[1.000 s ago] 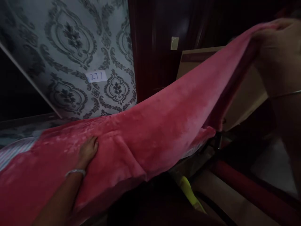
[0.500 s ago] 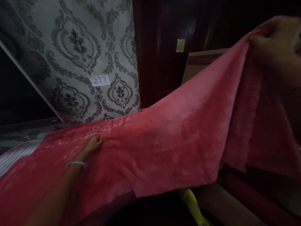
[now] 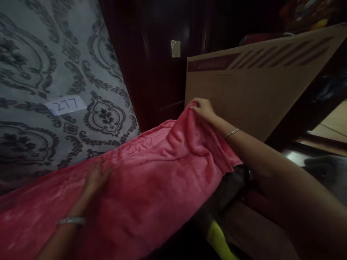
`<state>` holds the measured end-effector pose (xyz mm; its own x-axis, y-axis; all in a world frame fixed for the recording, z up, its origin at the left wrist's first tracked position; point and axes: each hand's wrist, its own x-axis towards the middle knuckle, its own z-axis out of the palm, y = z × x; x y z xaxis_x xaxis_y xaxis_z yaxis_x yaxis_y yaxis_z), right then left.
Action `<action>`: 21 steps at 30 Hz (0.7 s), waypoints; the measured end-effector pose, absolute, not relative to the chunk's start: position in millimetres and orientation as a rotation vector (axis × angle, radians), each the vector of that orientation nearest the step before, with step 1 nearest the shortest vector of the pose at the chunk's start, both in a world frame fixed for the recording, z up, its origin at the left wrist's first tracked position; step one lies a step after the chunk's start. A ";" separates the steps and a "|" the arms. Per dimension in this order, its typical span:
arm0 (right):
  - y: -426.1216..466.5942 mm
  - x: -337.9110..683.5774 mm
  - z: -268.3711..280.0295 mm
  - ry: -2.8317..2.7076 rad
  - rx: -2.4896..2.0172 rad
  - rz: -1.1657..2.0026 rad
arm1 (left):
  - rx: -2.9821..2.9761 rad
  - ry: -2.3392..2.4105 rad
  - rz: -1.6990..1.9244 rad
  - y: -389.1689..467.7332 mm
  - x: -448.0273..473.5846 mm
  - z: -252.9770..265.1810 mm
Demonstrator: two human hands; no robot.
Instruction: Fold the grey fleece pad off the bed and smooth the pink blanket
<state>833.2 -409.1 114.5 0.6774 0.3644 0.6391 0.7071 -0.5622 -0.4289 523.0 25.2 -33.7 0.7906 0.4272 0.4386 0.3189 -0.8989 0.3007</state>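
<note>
A plush pink-red blanket (image 3: 151, 184) spreads from the lower left to the middle of the view. My right hand (image 3: 203, 108) pinches its upper right corner and holds it raised, with folds hanging below the fingers. On the blanket's left part lies my left hand (image 3: 96, 177), slightly blurred, its fingers apart and resting on the pile. Each wrist wears a bracelet. Whatever is beneath the blanket is hidden.
Behind the blanket are patterned wallpaper (image 3: 105, 115) with a paper label (image 3: 66, 104) reading 277, and a dark red wooden panel (image 3: 154, 72). A large cardboard box (image 3: 244, 83) leans at the right. Something yellow (image 3: 218, 238) shows below the blanket's edge.
My right hand has brought the blanket corner down and leftward, and the stretched cloth has bunched into folds. The view has turned right, showing more of the cardboard box. My left hand stays on the blanket.
</note>
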 end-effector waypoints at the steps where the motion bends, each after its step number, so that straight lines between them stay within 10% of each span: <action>1: -398.7 820.6 107.9 -0.908 -2.175 -0.610 | 2.723 0.442 0.740 0.2 542.6 -26.6; 9: -354.8 707.0 37.4 -1.188 -1.897 -0.442 | 2.285 -0.303 0.528 -186.7 634.0 13.2; 21: -484.1 661.1 -91.8 -0.595 -1.858 -0.731 | 2.194 -0.049 0.499 -192.7 618.1 7.6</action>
<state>661.1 -484.1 -91.8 0.6949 0.0740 0.7153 0.6855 -0.3687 -0.6278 618.1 -192.7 7.6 0.9193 0.1381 0.3687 -0.2068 -0.6275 0.7507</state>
